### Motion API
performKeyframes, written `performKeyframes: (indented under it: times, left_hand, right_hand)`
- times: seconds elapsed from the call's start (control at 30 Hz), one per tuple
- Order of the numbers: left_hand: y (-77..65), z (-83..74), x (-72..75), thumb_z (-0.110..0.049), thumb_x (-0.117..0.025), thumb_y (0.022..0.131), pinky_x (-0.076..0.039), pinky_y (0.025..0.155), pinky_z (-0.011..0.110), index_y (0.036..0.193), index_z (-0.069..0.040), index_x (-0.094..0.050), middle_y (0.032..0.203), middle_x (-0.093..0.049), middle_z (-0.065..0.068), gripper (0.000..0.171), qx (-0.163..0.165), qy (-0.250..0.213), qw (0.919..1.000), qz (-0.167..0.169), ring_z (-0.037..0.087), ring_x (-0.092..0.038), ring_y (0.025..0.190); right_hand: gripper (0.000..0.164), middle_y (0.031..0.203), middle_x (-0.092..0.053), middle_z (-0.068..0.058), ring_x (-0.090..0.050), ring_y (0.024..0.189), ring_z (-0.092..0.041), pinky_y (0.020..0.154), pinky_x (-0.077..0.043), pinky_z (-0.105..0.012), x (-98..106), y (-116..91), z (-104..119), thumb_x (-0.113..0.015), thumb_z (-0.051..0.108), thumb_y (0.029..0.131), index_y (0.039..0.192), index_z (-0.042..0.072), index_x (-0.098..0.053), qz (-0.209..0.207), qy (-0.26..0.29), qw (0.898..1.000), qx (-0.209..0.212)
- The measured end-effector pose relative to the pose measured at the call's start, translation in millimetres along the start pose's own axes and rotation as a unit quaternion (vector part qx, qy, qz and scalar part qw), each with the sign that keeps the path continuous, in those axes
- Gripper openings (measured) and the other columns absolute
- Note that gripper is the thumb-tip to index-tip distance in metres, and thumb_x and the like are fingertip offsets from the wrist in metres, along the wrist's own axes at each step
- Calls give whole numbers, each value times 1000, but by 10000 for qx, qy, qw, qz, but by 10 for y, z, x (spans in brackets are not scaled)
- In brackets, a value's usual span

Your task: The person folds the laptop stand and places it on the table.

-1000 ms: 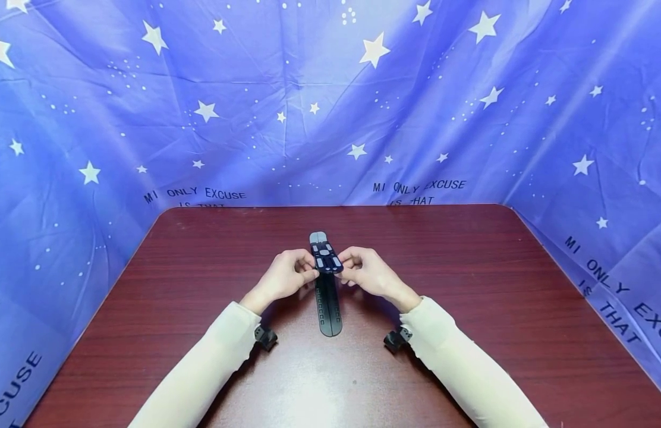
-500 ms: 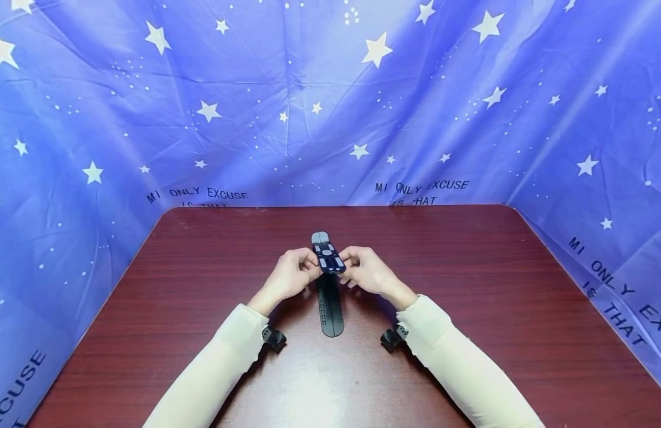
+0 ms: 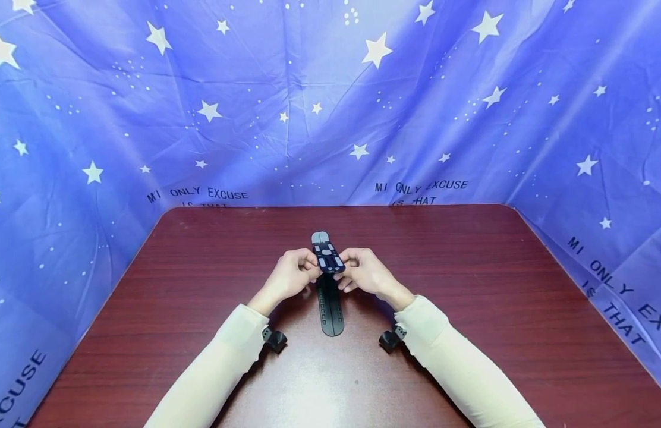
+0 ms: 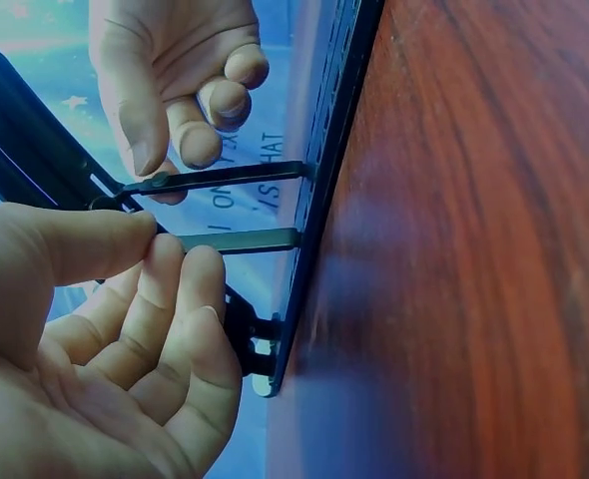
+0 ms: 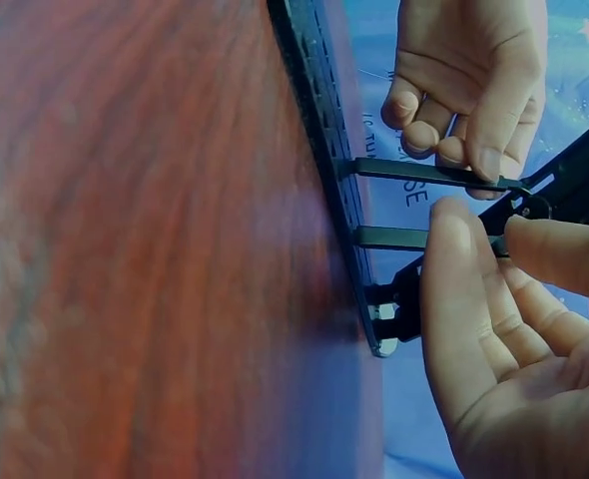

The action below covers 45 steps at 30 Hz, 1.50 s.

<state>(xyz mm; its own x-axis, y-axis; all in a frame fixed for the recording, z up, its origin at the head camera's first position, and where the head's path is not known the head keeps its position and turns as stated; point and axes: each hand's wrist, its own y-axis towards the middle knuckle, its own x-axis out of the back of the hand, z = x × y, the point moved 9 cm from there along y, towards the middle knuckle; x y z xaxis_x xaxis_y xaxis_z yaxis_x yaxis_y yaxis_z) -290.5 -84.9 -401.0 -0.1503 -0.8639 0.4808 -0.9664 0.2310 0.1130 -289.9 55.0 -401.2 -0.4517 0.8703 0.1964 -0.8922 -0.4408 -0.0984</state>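
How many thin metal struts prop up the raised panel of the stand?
2 show: one strut near the right hand, the other strut by the left hand. More may be hidden behind the stand's base.

A black slotted plastic folding stand (image 3: 329,297) lies on the dark reddish-brown woodgrain table (image 3: 469,309). The blue fabric backdrop (image 3: 330,101) carries white stars and black lettering. Cream sleeves (image 3: 213,368).
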Motion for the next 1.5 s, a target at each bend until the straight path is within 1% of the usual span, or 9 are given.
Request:
performKeyframes:
  times: [0.13, 0.23, 0.5, 0.77, 1.07, 1.2, 1.3, 1.43, 1.5]
  left_hand:
    - [2, -7, 4, -3, -68, 83, -49, 52, 29, 85, -2, -64, 70, -67, 1, 5, 0, 58, 10000, -1, 29, -65, 62]
    - [5, -11, 2, -4, -68, 82, -50, 52, 29, 85, -2, -64, 70, -67, 1, 5, 1, 57, 10000, 8, 29, -65, 61]
    - [1, -15, 6, -5, -69, 83, -49, 53, 29, 82, -6, -64, 69, -66, 1, 5, -24, 53, 10000, -2, 29, -64, 61]
    - [5, -17, 14, -5, -69, 82, -49, 54, 28, 79, -8, -63, 69, -65, -2, 7, -97, 148, 9998, -115, 14, -60, 57]
    - [11, -61, 45, -5, -71, 81, -49, 54, 27, 77, -11, -63, 69, -64, -3, 11, -371, 302, 9983, -337, 11, -57, 56]
    - [22, -81, 66, -6, -72, 80, -49, 54, 28, 77, -11, -64, 69, -64, -3, 11, -364, 308, 9979, -433, 10, -58, 55]
    - [30, -100, 82, -7, -73, 80, -49, 55, 28, 76, -11, -64, 69, -64, -3, 11, -348, 347, 9975, -505, 10, -58, 56]
    - [43, -106, 97, -8, -73, 80, -49, 57, 28, 76, -13, -64, 69, -64, -5, 12, -336, 465, 9965, -613, 10, -58, 58]
    - [52, -106, 103, -8, -74, 81, -49, 58, 28, 76, -14, -64, 69, -64, -5, 12, -342, 543, 9957, -670, 9, -58, 58]
  right_hand:
    - [10, 92, -60, -41, -65, 68, -43, 68, -53, -56, -16, -98, 151, -51, -9, 92, 99, -10, -58, -47, 58, 10000, 46]
    - [10, 91, -61, -40, -66, 68, -43, 67, -53, -55, -12, -126, 189, -51, -8, 92, 99, -10, -58, -126, 78, 9999, 61]
    - [11, 93, -60, -41, -66, 69, -43, 68, -52, -58, 8, 25, -48, -50, -9, 92, 99, -9, -58, -95, 161, 9998, -107]
    - [12, 88, -63, -36, -67, 65, -38, 63, -55, -52, 17, 69, -97, -51, -11, 91, 99, -8, -59, -157, 168, 9997, -20]
    - [15, 83, -67, -29, -68, 59, -31, 58, -56, -45, 63, 65, -63, -50, -13, 88, 94, -5, -61, -532, -256, 9982, 34]
    - [11, 80, -68, -27, -68, 58, -30, 56, -56, -44, 86, 67, -26, -51, -10, 89, 92, -4, -61, -639, -386, 9972, 68]
    - [8, 84, -67, -29, -68, 63, -35, 60, -56, -47, 82, 44, 49, -52, -7, 92, 92, -5, -60, -614, -427, 9972, 84]
    - [7, 84, -67, -29, -69, 65, -36, 61, -56, -47, 90, 58, 75, -53, -6, 92, 92, -6, -60, -627, -520, 9966, 140]
    - [7, 82, -68, -26, -69, 62, -32, 59, -56, -44, 108, 91, 44, -54, -5, 92, 90, -4, -61, -711, -577, 9956, 198]
